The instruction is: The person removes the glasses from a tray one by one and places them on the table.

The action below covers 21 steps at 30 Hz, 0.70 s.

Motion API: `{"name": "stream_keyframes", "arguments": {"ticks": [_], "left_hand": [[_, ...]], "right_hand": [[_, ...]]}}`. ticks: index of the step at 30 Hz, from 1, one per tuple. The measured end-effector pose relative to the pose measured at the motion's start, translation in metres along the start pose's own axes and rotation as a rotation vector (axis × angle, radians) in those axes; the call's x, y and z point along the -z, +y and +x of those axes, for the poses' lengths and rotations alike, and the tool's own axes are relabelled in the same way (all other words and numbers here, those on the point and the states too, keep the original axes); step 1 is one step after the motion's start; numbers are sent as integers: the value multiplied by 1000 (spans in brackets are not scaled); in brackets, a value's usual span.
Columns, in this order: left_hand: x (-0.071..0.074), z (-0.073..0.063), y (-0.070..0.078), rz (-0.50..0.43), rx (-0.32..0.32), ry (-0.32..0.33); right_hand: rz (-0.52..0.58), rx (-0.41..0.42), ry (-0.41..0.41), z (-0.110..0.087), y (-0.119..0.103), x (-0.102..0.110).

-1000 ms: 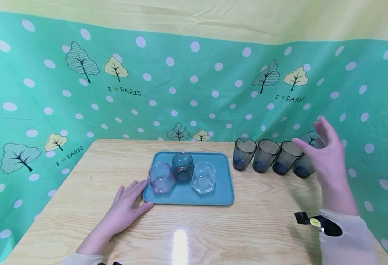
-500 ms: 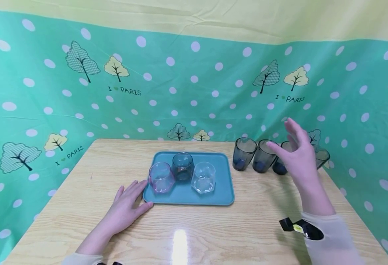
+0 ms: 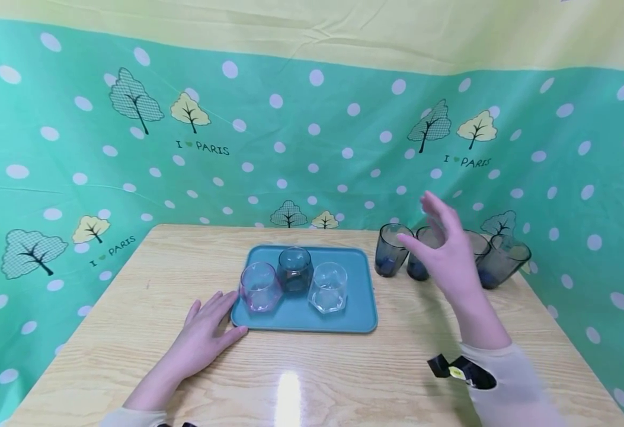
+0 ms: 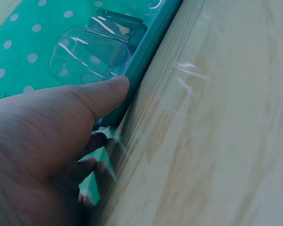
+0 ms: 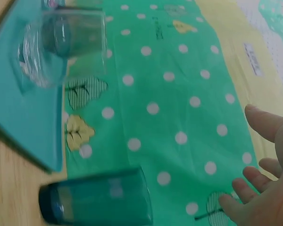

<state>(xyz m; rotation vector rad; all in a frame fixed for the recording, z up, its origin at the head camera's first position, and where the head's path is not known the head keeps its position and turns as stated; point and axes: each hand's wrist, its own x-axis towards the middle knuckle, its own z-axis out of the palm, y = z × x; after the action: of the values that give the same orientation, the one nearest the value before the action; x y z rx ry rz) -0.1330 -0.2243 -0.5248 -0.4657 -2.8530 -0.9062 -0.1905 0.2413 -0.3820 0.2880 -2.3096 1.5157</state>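
My left hand [image 3: 202, 338] rests by the near left corner of a blue tray [image 3: 357, 308], its fingers loosely extended. In the left wrist view the thumb [image 4: 106, 96] lies at the tray's rim. Three glasses stand on the tray: a pinkish one [image 3: 260, 290], a dark grey one [image 3: 294, 267] behind, and a clear one [image 3: 328, 290]. To the right, my right hand [image 3: 450, 258] is raised with thumb and fingers spread, holding nothing. It overlaps the middle of a row of several dark tall glasses in the head view. The leftmost tall glass [image 5: 99, 197] shows apart from the fingers in the right wrist view.
The tall glass at the row's right end [image 3: 501, 264] is near the right-hand curtain. A polka-dot green curtain [image 3: 312, 154] hangs behind and beside the wooden table [image 3: 344, 379]. Light glares off the tabletop near the front.
My right hand has moved left along the row, from the right-end glass towards the leftmost ones, still spread. The left hand, tray and glasses have stayed in place.
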Motion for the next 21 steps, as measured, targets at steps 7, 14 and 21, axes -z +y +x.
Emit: {"name": "stream_keyframes", "arguments": {"ticks": [7,14,21], "left_hand": [[0,0,2,8,0,1],[1,-2,2,11,1,-4],[2,0,3,10,-1,-6]], "right_hand": [[23,25,-89,1,-2,-31],[36,41,-200,0,4,-61],[54,17,-291,-4,16,-84]]}}
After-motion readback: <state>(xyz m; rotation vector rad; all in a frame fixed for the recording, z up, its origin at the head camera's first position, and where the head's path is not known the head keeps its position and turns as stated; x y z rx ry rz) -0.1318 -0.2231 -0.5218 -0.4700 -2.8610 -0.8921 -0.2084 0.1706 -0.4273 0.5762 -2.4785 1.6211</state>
